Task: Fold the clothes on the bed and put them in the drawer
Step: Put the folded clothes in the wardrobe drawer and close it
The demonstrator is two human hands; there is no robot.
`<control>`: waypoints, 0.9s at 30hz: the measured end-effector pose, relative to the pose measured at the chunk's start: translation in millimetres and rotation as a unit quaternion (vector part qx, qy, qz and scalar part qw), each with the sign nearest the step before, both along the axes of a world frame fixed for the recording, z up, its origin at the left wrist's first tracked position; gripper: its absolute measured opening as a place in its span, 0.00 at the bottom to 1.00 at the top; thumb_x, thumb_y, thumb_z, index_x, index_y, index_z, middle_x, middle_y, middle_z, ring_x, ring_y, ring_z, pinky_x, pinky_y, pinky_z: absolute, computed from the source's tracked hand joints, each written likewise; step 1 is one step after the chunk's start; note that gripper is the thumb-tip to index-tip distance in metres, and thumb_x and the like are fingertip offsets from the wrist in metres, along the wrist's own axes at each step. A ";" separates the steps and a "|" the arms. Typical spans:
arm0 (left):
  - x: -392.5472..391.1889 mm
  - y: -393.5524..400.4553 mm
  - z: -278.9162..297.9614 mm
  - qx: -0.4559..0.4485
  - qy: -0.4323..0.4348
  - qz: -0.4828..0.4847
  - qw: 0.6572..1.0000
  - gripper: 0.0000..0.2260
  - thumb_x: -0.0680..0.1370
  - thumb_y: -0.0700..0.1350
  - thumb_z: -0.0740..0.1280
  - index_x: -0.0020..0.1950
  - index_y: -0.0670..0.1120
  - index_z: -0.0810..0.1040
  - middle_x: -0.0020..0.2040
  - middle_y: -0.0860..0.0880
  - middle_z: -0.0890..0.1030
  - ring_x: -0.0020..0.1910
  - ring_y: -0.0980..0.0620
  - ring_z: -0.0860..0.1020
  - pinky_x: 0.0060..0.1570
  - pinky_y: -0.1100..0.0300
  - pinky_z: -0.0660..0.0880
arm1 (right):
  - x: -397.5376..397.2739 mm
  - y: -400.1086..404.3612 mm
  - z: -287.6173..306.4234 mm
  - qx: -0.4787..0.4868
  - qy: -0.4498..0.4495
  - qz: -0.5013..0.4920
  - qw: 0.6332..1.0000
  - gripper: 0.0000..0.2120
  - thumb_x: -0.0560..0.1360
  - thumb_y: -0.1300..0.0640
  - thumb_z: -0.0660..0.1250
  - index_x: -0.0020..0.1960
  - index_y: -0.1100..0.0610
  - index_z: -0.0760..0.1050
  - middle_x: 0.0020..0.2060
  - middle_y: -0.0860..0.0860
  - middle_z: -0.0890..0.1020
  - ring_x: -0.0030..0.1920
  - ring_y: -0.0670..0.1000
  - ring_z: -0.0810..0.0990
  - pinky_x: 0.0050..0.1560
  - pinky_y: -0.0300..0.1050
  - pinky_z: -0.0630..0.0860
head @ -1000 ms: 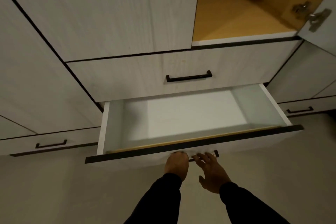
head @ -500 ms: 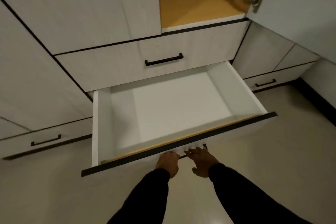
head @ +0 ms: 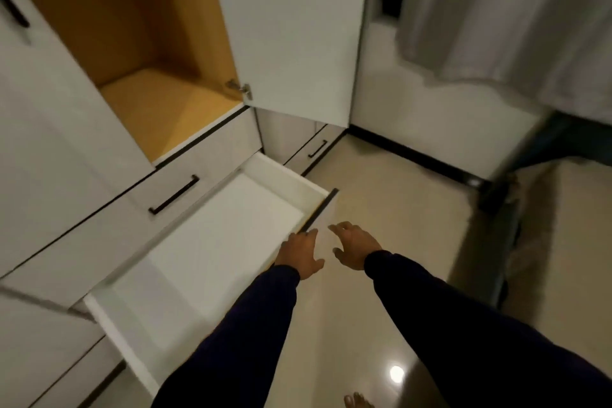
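A white drawer (head: 291,180) stands pulled far out of the wardrobe, its inside bare. My left hand (head: 299,253) hovers at the drawer's dark front edge, fingers loosely bent, holding nothing. My right hand (head: 356,247) floats just to the right of the drawer front, fingers spread and empty. Both arms wear dark sleeves. The corner of the bed (head: 563,225) shows at the right edge; no clothes can be made out on it.
Above the drawer a wardrobe compartment (head: 159,103) with a wooden interior stands open, its white door (head: 298,26) swung outward. A shut drawer with a black handle (head: 174,194) sits above the open one. Beige glossy floor (head: 397,209) lies right; grey curtains (head: 513,10) hang beyond.
Both hands have let go of the drawer handle and lifted off it. The view has swung right, bringing the bed corner and curtains into sight.
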State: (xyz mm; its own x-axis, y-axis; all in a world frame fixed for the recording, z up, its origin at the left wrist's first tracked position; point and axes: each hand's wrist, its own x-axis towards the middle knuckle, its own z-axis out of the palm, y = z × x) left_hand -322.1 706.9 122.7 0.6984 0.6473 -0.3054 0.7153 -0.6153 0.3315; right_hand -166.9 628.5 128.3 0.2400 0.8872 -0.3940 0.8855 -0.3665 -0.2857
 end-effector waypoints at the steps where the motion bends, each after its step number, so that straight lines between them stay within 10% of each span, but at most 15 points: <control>1: 17.8 -7.2 18.2 0.015 -0.010 -0.031 0.999 0.31 0.76 0.56 0.69 0.75 0.48 0.65 0.66 0.46 0.77 0.63 0.43 0.73 0.60 0.46 0.75 | 10.2 -15.6 18.2 0.013 -0.004 -0.032 0.999 0.30 0.82 0.52 0.62 0.81 0.52 0.56 0.77 0.55 0.62 0.72 0.58 0.67 0.69 0.52 0.69; 13: 204.1 -207.4 154.6 0.099 -0.057 -0.350 0.930 0.32 0.77 0.57 0.69 0.76 0.46 0.64 0.69 0.46 0.74 0.67 0.43 0.71 0.64 0.47 0.73 | 109.0 -315.4 154.5 0.084 -0.074 -0.398 0.910 0.33 0.80 0.54 0.64 0.81 0.50 0.53 0.79 0.56 0.60 0.74 0.59 0.67 0.70 0.53 0.69; 27: 253.6 -538.9 169.0 0.072 -0.067 -0.622 0.777 0.34 0.76 0.58 0.69 0.77 0.45 0.62 0.71 0.44 0.73 0.69 0.43 0.70 0.64 0.47 0.72 | 2.0 -671.3 146.5 0.080 -0.046 -0.733 0.674 0.33 0.81 0.50 0.64 0.81 0.54 0.53 0.75 0.57 0.65 0.71 0.59 0.69 0.69 0.54 0.71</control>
State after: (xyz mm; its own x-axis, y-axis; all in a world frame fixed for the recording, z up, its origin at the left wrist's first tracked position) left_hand -68.5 168.0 291.8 0.8298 -0.5339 -0.1623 -0.4982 -0.8398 0.2156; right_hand -164.9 -42.8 274.8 0.9219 -0.3007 -0.2442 -0.3778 -0.8376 -0.3946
